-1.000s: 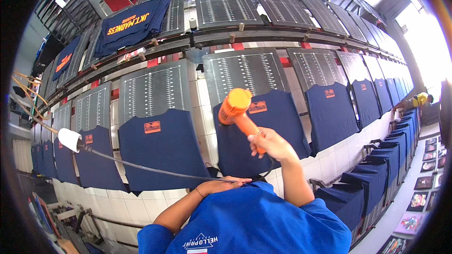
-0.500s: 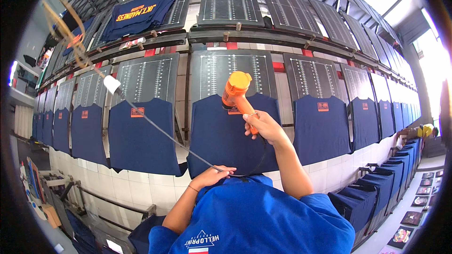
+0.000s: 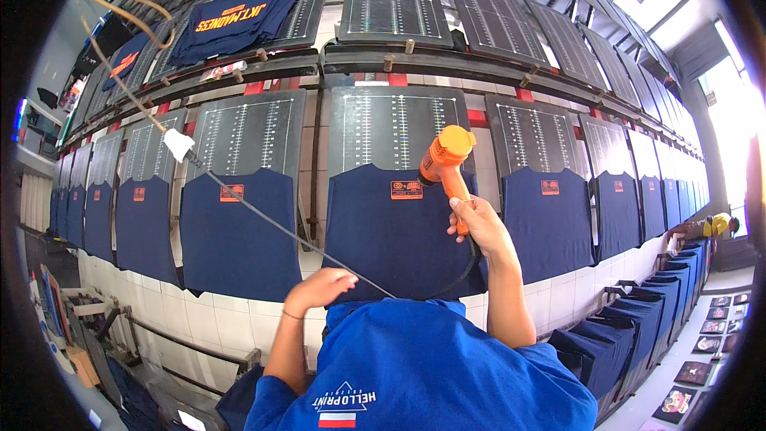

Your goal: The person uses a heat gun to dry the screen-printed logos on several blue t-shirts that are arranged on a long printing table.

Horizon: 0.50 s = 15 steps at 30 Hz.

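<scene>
My right hand point(image 3: 479, 223) grips the handle of an orange heat gun point(image 3: 443, 161). Its nozzle points left at a small orange print point(image 3: 406, 189) on the chest of a navy shirt point(image 3: 383, 239). That shirt is pulled over a dark ruled board point(image 3: 391, 124) straight ahead. My left hand point(image 3: 319, 287) rests on the shirt's lower hem, fingers loosely bent, holding nothing. A black cord point(image 3: 263, 219) runs from the gun past my left hand, up and left to a white joint point(image 3: 177, 144).
Navy shirts on boards line the row to the left point(image 3: 231, 231) and right point(image 3: 550, 215). An upper row of bare boards holds one printed navy shirt point(image 3: 239, 20). A white tiled base point(image 3: 199, 311) runs below. Another person in yellow point(image 3: 714, 226) is at far right.
The view has swung along the row, so the shirt now sits straight ahead. The gun has stayed raised at chest height. The cord's white joint has swung up and to the right.
</scene>
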Tool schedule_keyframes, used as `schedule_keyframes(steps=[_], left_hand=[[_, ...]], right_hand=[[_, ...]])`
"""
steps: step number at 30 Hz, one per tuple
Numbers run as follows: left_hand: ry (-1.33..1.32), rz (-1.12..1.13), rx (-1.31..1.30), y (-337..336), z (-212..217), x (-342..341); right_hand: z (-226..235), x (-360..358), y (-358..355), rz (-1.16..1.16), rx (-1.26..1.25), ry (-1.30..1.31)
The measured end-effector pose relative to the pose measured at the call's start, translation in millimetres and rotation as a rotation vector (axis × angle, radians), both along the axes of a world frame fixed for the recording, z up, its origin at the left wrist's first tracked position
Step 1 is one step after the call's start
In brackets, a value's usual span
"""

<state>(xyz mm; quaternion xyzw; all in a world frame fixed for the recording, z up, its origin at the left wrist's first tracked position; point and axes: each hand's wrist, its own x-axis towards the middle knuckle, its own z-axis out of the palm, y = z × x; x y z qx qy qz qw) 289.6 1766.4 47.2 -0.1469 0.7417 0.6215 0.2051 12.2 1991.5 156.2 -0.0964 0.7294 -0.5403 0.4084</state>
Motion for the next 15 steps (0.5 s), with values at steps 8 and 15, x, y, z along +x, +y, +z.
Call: schedule_keyframes(steps=[8, 15], left_hand=[[1.296, 0.735, -0.569, -45, 259, -11], [1.927, 0.499, -0.900, -42, 337, 39]], right_hand=[[-4, 13, -37, 0.113, -0.029, -0.035], [3, 12, -23, 0.025, 0.039, -0.031]])
